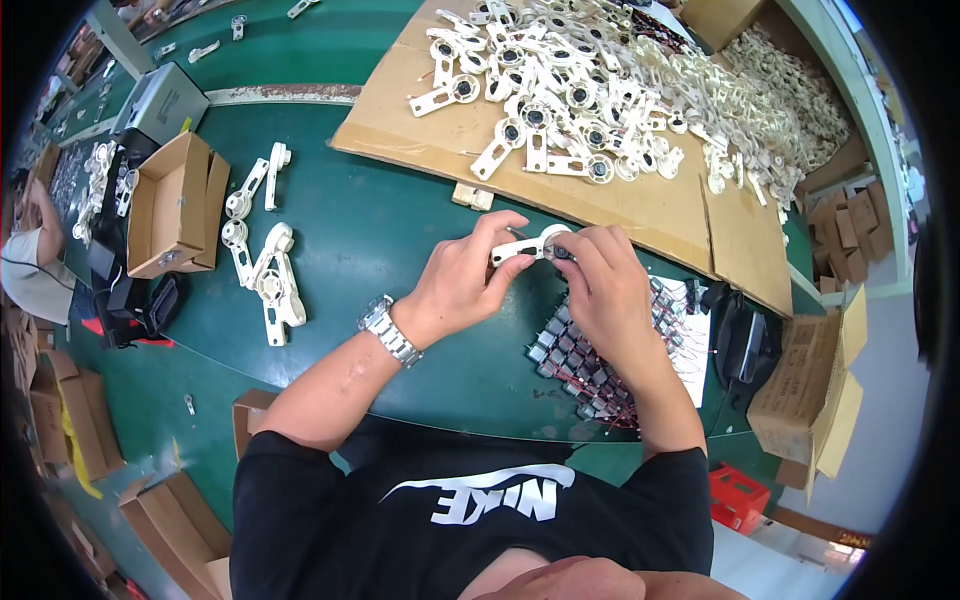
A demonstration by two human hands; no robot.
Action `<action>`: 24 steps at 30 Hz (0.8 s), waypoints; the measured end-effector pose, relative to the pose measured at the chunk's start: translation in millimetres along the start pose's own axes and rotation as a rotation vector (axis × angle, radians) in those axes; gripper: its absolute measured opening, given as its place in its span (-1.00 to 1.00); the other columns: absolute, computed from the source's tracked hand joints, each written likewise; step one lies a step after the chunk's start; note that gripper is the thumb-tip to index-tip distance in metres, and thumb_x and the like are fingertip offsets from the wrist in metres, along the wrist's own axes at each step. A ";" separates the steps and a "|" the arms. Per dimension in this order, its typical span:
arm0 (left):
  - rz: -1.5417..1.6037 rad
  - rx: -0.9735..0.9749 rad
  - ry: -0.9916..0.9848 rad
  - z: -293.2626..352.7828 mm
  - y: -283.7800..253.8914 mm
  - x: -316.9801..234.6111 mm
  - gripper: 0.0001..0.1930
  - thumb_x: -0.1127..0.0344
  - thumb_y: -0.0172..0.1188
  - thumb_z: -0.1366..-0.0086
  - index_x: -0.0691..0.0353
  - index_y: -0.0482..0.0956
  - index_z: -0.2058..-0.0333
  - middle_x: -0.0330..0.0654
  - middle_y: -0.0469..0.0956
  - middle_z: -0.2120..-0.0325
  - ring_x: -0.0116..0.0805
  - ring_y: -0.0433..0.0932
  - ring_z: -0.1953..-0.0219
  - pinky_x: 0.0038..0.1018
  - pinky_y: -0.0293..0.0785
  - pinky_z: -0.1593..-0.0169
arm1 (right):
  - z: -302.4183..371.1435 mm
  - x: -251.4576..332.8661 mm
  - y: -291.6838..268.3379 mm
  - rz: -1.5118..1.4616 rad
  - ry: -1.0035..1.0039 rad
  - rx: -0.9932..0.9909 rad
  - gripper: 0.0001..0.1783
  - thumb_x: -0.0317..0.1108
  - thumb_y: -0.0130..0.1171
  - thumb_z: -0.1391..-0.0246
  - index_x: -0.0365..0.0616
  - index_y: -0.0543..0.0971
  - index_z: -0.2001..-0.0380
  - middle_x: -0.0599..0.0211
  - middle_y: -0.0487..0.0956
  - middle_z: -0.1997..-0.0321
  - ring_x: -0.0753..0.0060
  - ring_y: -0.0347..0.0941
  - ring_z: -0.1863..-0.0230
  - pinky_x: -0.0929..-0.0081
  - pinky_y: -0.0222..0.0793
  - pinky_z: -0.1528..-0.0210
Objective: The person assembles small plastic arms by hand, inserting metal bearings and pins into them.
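Note:
My left hand (455,278) grips the long end of a white plastic housing (508,250) between thumb and fingers, above the green table. At the housing's ring-shaped end, my right hand (612,290) pinches a small dark round part (562,252), mostly covered by the fingers. Whether that part is seated in the ring I cannot tell. Under my right wrist lie rows of small grey blocks (575,350) with thin red and black wires. To the left of my hands, several white housings (270,283) lie grouped on the table.
A cardboard sheet (400,130) ahead bears a large pile of white housings (560,80), many with dark round centres. An open cardboard box (170,205) stands left, black cases (750,345) and a carton (800,390) right. Another person's arm (45,225) shows at the far left.

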State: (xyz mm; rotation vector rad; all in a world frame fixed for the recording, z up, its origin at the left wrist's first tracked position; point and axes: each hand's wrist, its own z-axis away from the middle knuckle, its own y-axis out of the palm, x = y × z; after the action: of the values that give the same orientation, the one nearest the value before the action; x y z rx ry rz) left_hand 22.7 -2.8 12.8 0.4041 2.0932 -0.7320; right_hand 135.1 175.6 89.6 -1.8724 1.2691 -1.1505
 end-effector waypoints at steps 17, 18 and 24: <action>0.171 0.049 -0.090 0.8 -4.1 -1.4 -0.61 0.44 0.32 -0.48 0.28 0.42 -0.19 -0.03 0.75 0.20 -0.34 0.74 0.29 -0.44 0.62 0.25 | -4.2 -16.2 -12.8 -0.238 0.302 0.129 -0.64 -0.45 0.46 -0.17 -0.14 0.68 -0.04 0.13 0.64 0.14 0.17 0.59 0.19 0.27 0.53 0.13; 0.160 0.054 -0.054 1.0 -4.3 -1.3 -0.62 0.45 0.31 -0.49 0.29 0.42 -0.19 -0.01 0.76 0.18 -0.32 0.77 0.25 -0.44 0.63 0.24 | -3.5 -17.3 -13.1 -0.324 0.353 0.202 -0.60 -0.43 0.44 -0.20 -0.14 0.67 -0.11 0.11 0.67 0.15 0.20 0.59 0.24 0.31 0.53 0.14; 0.124 0.050 0.045 3.1 0.2 6.0 -0.62 0.44 0.31 -0.49 0.30 0.43 -0.18 0.02 0.75 0.09 -0.18 0.81 0.13 -0.39 0.69 0.17 | -2.8 -24.3 -8.0 -0.486 0.433 0.347 -0.57 -0.42 0.37 -0.29 -0.16 0.65 -0.21 0.13 0.69 0.30 0.38 0.51 0.38 0.41 0.48 0.21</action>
State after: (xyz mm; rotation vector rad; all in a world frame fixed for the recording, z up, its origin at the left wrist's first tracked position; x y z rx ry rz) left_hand 21.3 -4.5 6.5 0.5782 2.0742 -0.7089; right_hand 131.7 201.0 89.6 -1.7635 0.7515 -1.9762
